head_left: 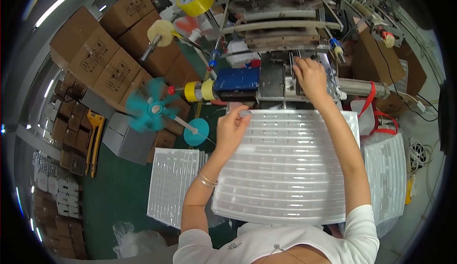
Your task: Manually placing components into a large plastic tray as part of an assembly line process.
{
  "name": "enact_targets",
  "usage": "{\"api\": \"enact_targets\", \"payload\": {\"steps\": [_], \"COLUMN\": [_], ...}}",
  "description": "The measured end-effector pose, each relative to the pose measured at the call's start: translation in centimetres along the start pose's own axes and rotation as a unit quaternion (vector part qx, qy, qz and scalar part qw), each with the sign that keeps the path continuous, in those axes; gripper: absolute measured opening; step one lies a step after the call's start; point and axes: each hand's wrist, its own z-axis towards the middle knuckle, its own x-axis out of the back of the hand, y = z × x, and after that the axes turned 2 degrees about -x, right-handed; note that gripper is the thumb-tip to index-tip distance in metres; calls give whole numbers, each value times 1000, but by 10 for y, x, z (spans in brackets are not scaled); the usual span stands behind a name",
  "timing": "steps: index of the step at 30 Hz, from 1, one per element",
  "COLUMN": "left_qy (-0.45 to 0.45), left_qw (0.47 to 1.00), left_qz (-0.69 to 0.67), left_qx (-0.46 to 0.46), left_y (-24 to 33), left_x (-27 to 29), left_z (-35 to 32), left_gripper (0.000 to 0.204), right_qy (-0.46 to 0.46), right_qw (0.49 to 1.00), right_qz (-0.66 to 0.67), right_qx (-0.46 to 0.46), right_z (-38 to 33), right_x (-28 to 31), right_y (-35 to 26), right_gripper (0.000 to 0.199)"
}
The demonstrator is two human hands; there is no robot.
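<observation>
- Bench machine, grey and brown metal plates and posts (283, 40): beyond the far edge of the tray, the landmark here.
- Brown cardboard cartons, stacked (116, 76): far to the left of the tray and beyond it.
- White, ribbed, rectangular plastic tray (281, 218): before the person's torso; its channels run left to right.
- Pale ribbed trays, stacked (171, 183): left of the tray, lower down.
- Turquoise fan, blades blurred (154, 108): left of the tray's far corner.
- Blue-topped rectangular block (236, 79): just beyond the tray's far left part.
- Left hand (231, 129): over the tray's far left corner; thumb and fingers pinched together on the small piece listed last.
- Right hand (312, 77): beyond the tray's far edge, well apart from the left; fingers bent down at the fixture. Whether they grip anything cannot be told.
- Bright metal fixture, narrow and slotted (290, 86): beyond the tray's far edge; long axis running away from the person.
- Small, clear, rounded piece (245, 113): above the tray's far left corner. Its longer side seems to lie left to right; which end leads cannot be told.

Step in hand, as judged: right-hand handling at the fixture, the clear piece held ready. The next move would seem to call for steady fingertips and careful alignment with the slot.
</observation>
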Motion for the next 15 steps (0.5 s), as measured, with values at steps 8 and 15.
{"api": "enact_targets", "payload": {"steps": [8,15], "left_qy": [100,85], "left_qw": [945,792], "left_qz": [-268,-545], "left_qx": [158,263], "left_y": [-36,-55], "left_x": [51,62], "left_z": [-38,-55], "left_gripper": [26,32], "right_qy": [-66,-252], "right_qw": [985,921], "right_qz": [160,258], "right_qx": [21,149], "right_z": [-39,-111], "right_x": [55,26], "right_y": [-57,-154], "right_gripper": [31,24]}}
